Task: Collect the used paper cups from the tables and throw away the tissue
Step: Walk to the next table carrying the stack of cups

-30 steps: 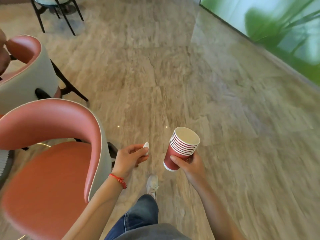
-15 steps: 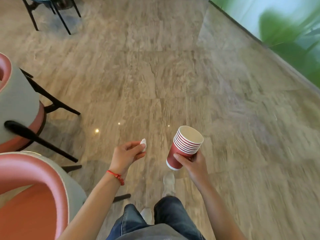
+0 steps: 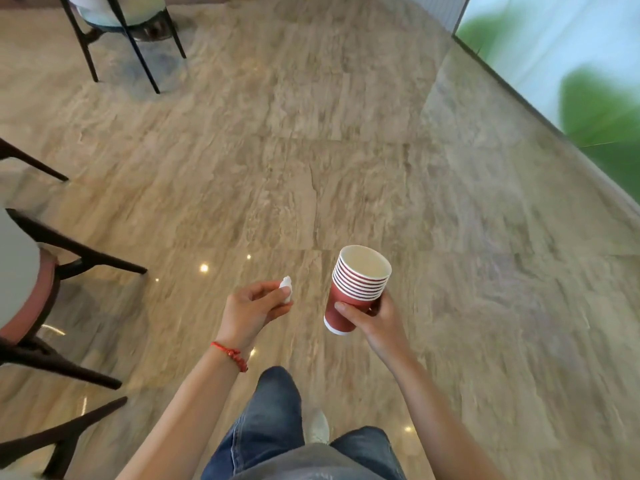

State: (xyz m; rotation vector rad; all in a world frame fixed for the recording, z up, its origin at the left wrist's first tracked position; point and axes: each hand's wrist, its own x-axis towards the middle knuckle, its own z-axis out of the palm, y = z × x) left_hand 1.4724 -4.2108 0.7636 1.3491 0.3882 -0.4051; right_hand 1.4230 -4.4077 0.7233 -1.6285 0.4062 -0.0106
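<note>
My right hand grips a stack of several red paper cups nested together, tilted to the right, the white inside of the top cup showing. My left hand, with a red cord bracelet at the wrist, pinches a small crumpled white tissue between thumb and fingertips. Both hands are held out in front of me at waist height, about a cup's width apart, above the floor.
Beige marble-pattern floor stretches ahead. A pink and grey chair with black legs stands at the left edge. Another black-legged chair is far left. A glass wall runs along the right.
I have walked forward: the pink chairs have slid back and out to the left, and the far chair is closer. Both hands keep the same hold on tissue and cups.
</note>
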